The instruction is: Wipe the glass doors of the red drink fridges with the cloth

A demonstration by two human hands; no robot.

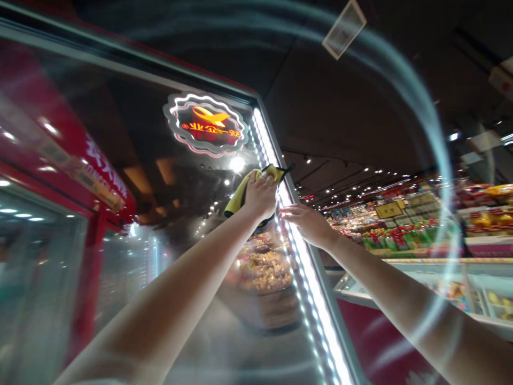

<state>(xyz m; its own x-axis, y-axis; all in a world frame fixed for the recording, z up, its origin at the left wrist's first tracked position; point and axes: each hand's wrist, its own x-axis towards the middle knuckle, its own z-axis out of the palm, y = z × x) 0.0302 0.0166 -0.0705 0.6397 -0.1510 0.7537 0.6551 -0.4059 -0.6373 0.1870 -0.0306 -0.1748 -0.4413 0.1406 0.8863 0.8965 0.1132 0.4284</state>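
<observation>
Two bare arms reach up and forward, the left forearm slanting across the glass pane (208, 342). Its left hand (262, 197) has fingers curled and bunched over a yellow cloth with dark edging (238, 195), which lies between that hand and the glass, just short of the pane's lit side edge. Part of the cloth sticks out left of the knuckles, and a dark corner pokes out to their right. Just right of and below it, the right hand (306, 223) has its fingers loosely extended, fingertips at the LED strip (316, 291); whether they press on it, I cannot tell.

Outside that strip, the grey metal frame (332, 299) runs down past the right hand. Above the left hand, the scalloped oval sign (208, 125) sits below the top rail. Glass spreads widely left of and below the left hand, giving it room to travel.

Beyond the right forearm and apart from it stands a chest freezer (433, 261); farther back are stocked shelves (404, 235), while a hanging card (344, 29) shows high above the right hand.
</observation>
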